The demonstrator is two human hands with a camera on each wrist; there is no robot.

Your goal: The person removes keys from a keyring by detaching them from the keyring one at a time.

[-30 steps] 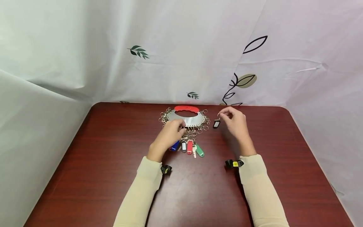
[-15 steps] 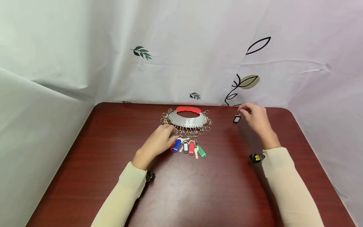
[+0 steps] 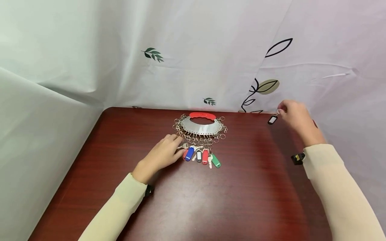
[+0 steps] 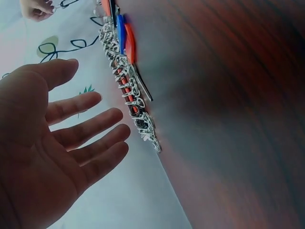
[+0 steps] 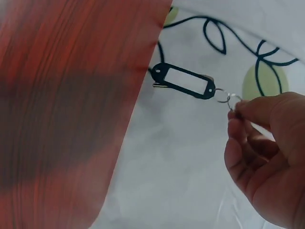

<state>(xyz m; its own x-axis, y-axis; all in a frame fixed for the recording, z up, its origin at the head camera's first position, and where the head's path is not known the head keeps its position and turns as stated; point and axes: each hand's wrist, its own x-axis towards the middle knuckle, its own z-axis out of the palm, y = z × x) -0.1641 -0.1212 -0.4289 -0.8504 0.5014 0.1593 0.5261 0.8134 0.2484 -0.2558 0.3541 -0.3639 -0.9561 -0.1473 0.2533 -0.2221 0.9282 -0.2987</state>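
Note:
My right hand (image 3: pixel 297 115) pinches a metal ring from which a black key tag (image 5: pixel 187 82) with a white label hangs, over the table's far right. A thin metal edge, mostly hidden, shows behind the tag. My left hand (image 3: pixel 163 152) hovers over the table with relaxed, spread fingers and holds nothing; the left wrist view shows its bare palm. Just right of its fingertips lie keys and tags: a blue tag (image 3: pixel 189 154), a red tag (image 3: pixel 205 156), a second black tag (image 3: pixel 199 156) and a green tag (image 3: pixel 216 161). Above them lies a metal key holder plate (image 3: pixel 201 128).
The plate has a red handle (image 3: pixel 202 115) and many small clips and rings around its edge. Behind the dark red wooden table (image 3: pixel 193 201) hangs a white curtain (image 3: pixel 181 50) with leaf prints, close to the right hand.
My right hand has carried the black key tag to the right and toward the back. My left hand has drawn back leftward from the key holder, uncovering the blue tag.

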